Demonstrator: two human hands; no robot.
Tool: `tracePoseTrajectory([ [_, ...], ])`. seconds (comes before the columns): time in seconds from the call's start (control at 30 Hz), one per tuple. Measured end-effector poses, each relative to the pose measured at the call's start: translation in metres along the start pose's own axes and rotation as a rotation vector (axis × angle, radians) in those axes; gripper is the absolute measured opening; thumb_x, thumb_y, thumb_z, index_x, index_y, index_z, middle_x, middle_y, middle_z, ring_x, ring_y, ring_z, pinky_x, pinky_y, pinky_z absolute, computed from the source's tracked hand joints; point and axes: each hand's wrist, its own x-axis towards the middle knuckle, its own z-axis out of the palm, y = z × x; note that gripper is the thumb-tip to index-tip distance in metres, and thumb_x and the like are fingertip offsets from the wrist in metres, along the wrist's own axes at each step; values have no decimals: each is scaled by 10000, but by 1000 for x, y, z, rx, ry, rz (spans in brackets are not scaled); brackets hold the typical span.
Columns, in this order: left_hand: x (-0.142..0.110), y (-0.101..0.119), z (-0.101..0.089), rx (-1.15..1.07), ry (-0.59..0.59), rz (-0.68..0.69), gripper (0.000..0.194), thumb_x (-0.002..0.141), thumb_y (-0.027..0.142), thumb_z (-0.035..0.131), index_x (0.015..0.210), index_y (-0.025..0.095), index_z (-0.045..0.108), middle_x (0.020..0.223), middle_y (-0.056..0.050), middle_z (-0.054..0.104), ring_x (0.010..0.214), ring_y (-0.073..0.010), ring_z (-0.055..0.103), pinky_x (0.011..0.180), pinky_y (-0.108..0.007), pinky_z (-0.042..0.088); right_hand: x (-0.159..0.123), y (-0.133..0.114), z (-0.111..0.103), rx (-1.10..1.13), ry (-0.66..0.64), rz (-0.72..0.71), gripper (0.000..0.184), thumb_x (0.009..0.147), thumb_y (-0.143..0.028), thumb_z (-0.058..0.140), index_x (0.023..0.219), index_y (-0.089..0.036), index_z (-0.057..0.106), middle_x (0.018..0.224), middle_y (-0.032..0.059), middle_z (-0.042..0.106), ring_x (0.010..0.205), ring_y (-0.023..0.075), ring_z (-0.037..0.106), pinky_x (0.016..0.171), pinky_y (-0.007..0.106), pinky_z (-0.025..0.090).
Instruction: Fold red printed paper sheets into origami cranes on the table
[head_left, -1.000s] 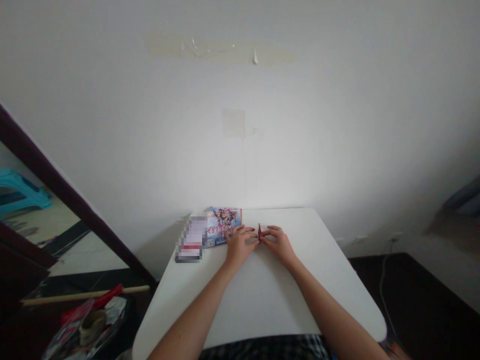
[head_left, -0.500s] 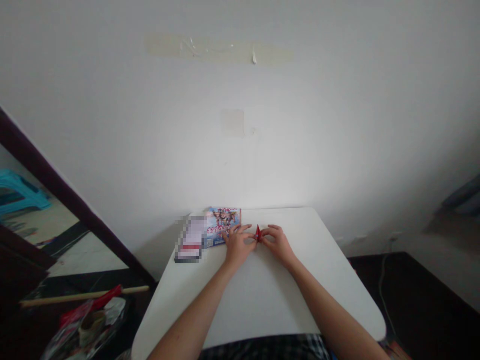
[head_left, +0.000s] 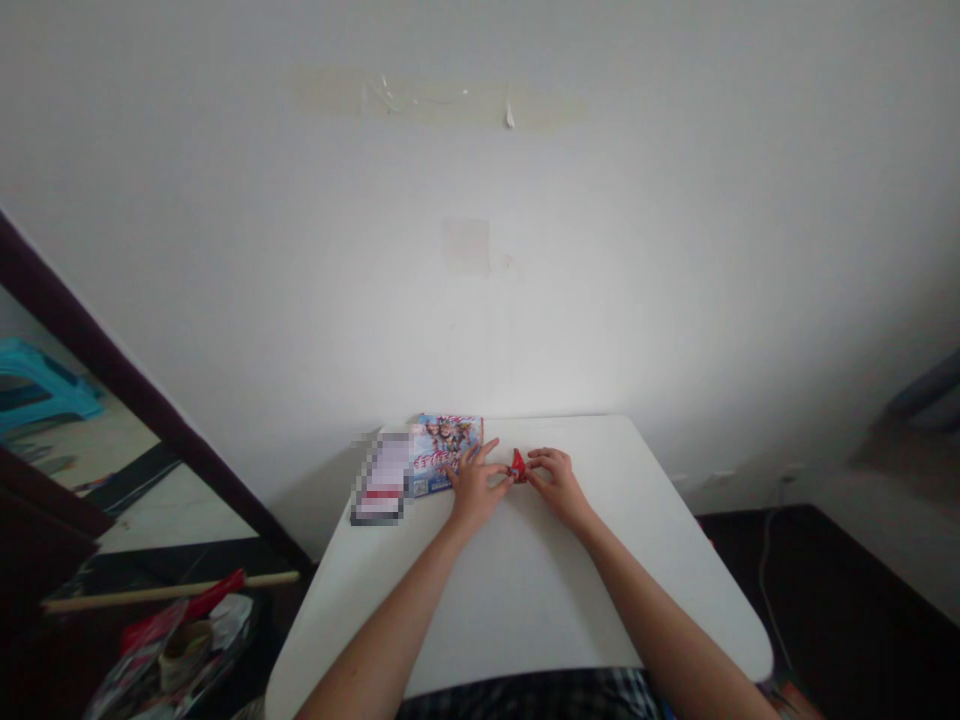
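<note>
A small red pointed piece [head_left: 518, 465] is held between my two hands over the far part of the white table; its exact kind is too small to make out. My left hand [head_left: 475, 489] pinches its left side with thumb and index finger, the other fingers spread out. From the right, my right hand [head_left: 556, 484] has its thumb and fingertips closed at the piece's edge. Behind my left fingers lies a colourful printed booklet or packet [head_left: 448, 437], partly covered by them.
A blurred-out phone-like object [head_left: 384, 480] lies at the table's left edge. The white table [head_left: 525, 600] stands against a wall. On the floor at left are a wooden stick [head_left: 172, 592] and a bag of items [head_left: 180, 650]. A blue stool [head_left: 45, 385] is further left.
The red piece has turned and now shows a broader face. My right fingers have shifted slightly right, and a left finger is lifted higher.
</note>
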Motion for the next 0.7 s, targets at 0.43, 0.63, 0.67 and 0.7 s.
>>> tracePoseTrajectory([
  [0.43,-4,0,7,60,63,17,97,825,325,710,852,352,800,1474,5,550,1411,-375,377,1128,-787,141,0,0,1,15,11,-11,100,824,-297,661,839,-242,744,1108,91,687,1143,264,562,1052,456,413],
  [0.63,-5,2,7,52,60,15,119,843,297,689,865,336,799,1501,-13,516,1423,-382,361,1118,-797,156,0,0,4,9,12,13,113,810,-235,628,804,-239,741,1064,89,684,1130,271,552,1030,436,425],
  [0.67,-5,2,6,49,55,19,119,845,295,686,860,330,799,1502,-14,514,1423,-380,362,1121,-791,161,0,0,4,4,11,13,117,813,-236,624,804,-238,740,1059,90,684,1127,272,551,1027,433,425],
  [0.7,-5,3,6,45,50,25,118,845,292,686,858,323,799,1502,-15,514,1422,-376,363,1128,-779,171,0,1,4,-1,13,14,120,817,-240,620,809,-235,739,1053,91,684,1123,271,550,1024,431,425],
])
